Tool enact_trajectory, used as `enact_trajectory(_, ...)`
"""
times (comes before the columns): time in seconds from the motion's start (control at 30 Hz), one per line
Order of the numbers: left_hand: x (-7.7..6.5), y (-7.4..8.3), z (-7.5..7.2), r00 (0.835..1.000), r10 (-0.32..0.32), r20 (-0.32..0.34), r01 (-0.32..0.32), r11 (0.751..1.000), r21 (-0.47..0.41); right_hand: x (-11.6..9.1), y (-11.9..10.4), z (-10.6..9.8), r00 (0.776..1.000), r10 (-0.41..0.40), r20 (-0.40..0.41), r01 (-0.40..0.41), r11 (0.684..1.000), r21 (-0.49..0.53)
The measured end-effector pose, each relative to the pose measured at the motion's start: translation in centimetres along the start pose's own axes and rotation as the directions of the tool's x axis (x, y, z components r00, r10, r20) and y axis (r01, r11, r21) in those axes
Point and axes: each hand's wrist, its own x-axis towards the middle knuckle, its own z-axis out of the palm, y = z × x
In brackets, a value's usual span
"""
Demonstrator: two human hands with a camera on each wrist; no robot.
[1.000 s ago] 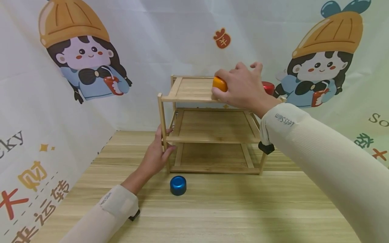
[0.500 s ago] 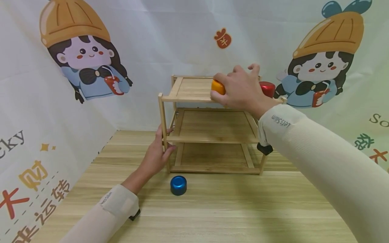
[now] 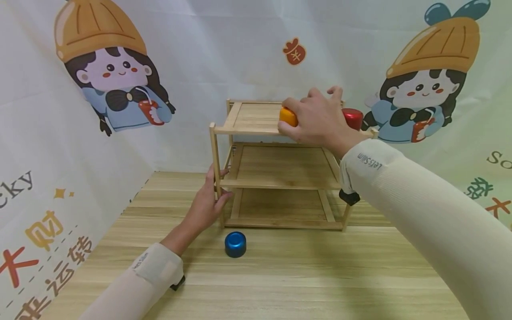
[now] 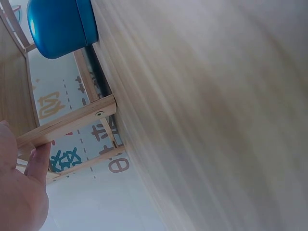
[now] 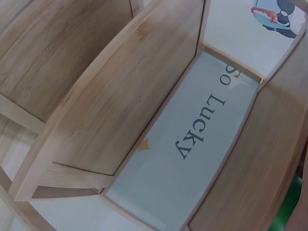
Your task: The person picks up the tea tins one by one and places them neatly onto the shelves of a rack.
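Observation:
A three-tier wooden shelf rack (image 3: 280, 166) stands on the table in the head view. My left hand (image 3: 202, 205) grips its left front post, thumb in front and fingers behind; the left wrist view shows that hand (image 4: 21, 192) at the post too. Over the top shelf, my right hand (image 3: 318, 118) pinches a small orange tin (image 3: 288, 116) between thumb and index finger, the other fingers raised. The tin's underside is hidden. Behind the right wrist, a red tin (image 3: 354, 118) sits at the top shelf's right end. Something green (image 5: 286, 207) shows beside the hand in the right wrist view.
A blue tin (image 3: 235, 244) stands on the wood-grain table (image 3: 256, 289), just in front of the rack's lower left corner. Printed white cloth (image 3: 224, 53) hangs behind and along the sides. The rack's middle and bottom shelves lie below my right hand.
My right hand shifts slightly left with the orange tin during the first half second, then stays almost still. The left hand keeps its place on the post.

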Motion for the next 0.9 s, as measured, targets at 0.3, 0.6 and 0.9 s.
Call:
enact_trajectory(0.3,0.0,0.1,0.0,1.000,-0.010,0.002,0.010,1.000,-0.010,0.0,0.0,0.0,1.000,0.003,0.005,-0.003,1.000,0.003)
enact_trajectory(0.6,0.0,0.0,0.0,1.000,-0.016,0.001,0.016,1.000,-0.011,-0.4,0.9,-1.5,0.999,0.038,-0.012,-0.038,0.997,0.062)
enact_trajectory(0.9,0.1,0.1,0.0,1.000,-0.014,0.000,0.014,1.000,-0.004,-1.9,1.4,-3.9,0.961,0.075,-0.268,-0.009,0.971,0.241)
